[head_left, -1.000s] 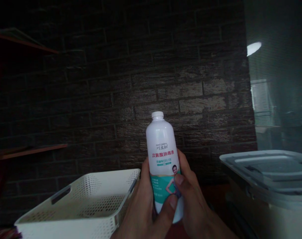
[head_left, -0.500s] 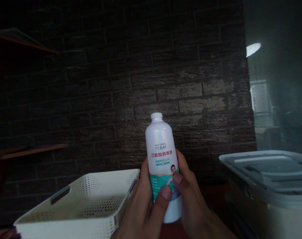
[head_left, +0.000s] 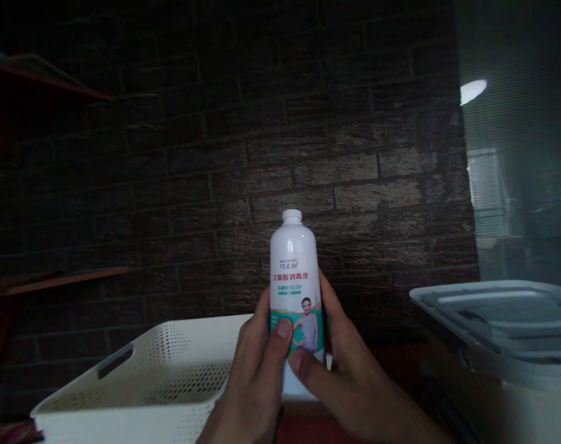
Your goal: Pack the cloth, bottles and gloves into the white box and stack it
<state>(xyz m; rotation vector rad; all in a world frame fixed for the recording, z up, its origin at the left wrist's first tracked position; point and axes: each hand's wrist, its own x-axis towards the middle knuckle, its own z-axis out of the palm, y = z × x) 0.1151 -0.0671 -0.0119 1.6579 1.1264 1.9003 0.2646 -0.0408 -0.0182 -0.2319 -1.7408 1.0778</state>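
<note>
White bottle (head_left: 293, 250), label facing me

I hold it nearly upright at six o'clock from my view's centre, my left hand (head_left: 256, 364) and right hand (head_left: 349, 364) gripping its lower half from either side. Its glossy body has a small white cap; red characters sit above a green band and a printed figure. From it, a perforated basket (head_left: 123, 424) lies at eight o'clock.

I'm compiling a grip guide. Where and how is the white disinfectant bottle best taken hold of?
Probably by the lower body of the disinfectant bottle, from both sides at once: its walls look near-straight and it is nearly upright, so the left hand and right hand can oppose each other. The narrow capped neck offers less to hold.
</note>
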